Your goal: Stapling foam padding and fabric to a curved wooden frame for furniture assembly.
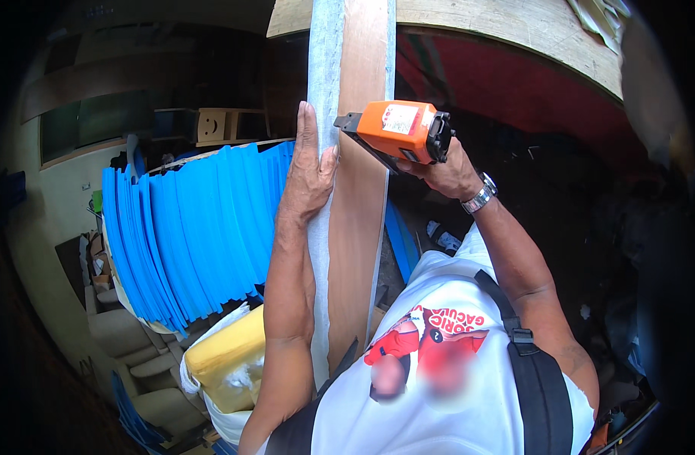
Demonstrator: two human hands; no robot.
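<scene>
A long wooden board runs away from me, with a strip of pale grey-white fabric along its left edge. My left hand lies on that edge, fingers stretched forward and thumb over the fabric. In my right hand is an orange and black staple gun, fingers wrapped round its handle, which is mostly hidden. The staple gun's dark nose points left at the fabric, just beyond my left thumb. Whether the nose touches the fabric I cannot tell.
The board's far end rests on a plywood table. To the left stands a big stack of blue sheets. Below it sits a yellow foam block in white wrapping. Grey cushioned seats lie farther left, and a slipper is on the floor.
</scene>
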